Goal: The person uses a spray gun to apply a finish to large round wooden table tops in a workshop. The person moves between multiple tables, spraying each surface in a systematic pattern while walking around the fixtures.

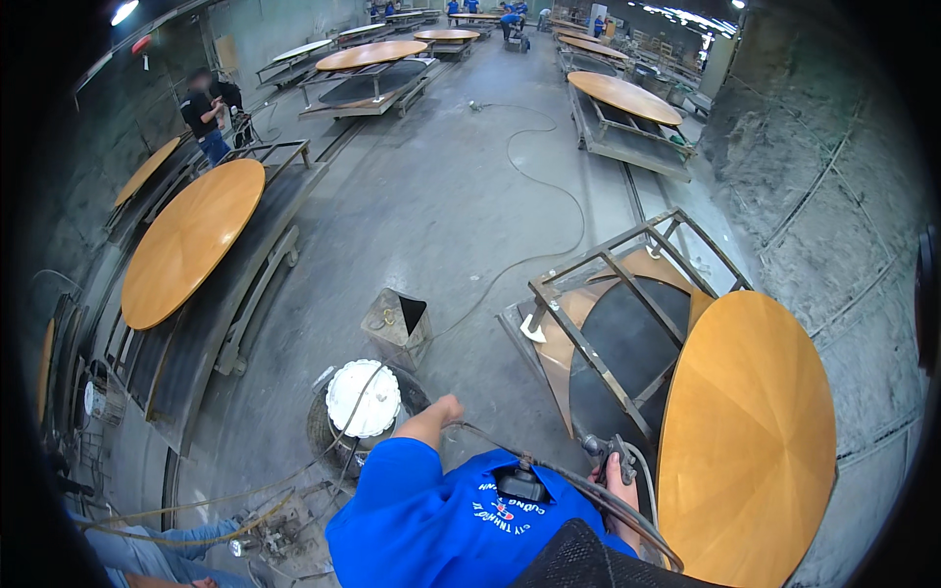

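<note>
My right hand [619,478] is wrapped around a grey spray gun [598,448], with a hose running to it. Just right of it lies a large round wooden tabletop [750,431], orange-brown with a radiating grain, raised on a metal frame cart [613,265]. My left hand [449,408], arm stretched forward, is closed on a dark hose [485,435] that passes across my chest and round toward my right side. Beside my left forearm stands a pot with a white scalloped lid [363,399]. A thin hose crosses over this lid.
A square metal can [396,328] stands ahead on the floor. A long hose [578,211] snakes along the aisle. Another round tabletop [196,245] rests on a cart at left. A person [204,113] stands behind it; another person's legs [167,549] show at lower left.
</note>
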Tool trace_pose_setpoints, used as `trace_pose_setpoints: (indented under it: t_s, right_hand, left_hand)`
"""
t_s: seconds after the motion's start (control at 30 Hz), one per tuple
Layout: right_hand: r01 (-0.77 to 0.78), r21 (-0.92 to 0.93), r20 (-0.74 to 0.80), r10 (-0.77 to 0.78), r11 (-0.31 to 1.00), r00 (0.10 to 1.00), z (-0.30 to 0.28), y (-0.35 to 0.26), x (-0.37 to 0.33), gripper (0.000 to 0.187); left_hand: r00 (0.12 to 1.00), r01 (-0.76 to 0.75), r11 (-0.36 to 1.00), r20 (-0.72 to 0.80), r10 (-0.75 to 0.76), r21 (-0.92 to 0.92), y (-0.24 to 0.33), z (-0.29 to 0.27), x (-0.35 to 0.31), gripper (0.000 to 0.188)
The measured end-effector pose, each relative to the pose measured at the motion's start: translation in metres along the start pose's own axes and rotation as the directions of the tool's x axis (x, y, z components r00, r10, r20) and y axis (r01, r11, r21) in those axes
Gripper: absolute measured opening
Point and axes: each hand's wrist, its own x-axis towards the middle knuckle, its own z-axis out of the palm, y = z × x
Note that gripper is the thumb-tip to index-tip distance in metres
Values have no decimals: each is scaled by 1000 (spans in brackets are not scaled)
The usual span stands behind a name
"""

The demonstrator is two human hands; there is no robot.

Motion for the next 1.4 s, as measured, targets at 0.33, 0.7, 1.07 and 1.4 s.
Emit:
trace_pose_setpoints:
  t_s: [0.33, 0.7, 1.07, 1.4]
  right_hand:
    - [19, -174, 136, 5, 985, 991, 20, -25, 24, 52]
    - [5, -186, 128, 19, 983, 992, 16, -28, 26, 50]
    - [-28, -204, 87, 46, 979, 995, 15, -25, 18, 50]
    - [-88, -169, 26, 94, 982, 995, 25, -28, -2, 47]
  left_hand:
    - [974, 161, 790, -32, -223, -592, -53, 58, -19, 21]
    - [905, 388, 574, 180, -386, -720, -100, 122, -48, 25]
    - [933, 312, 491, 164, -321, -813, -33, 60, -21, 27]
    - [991, 133, 982, -8, -136, -134, 33, -1, 27, 46]
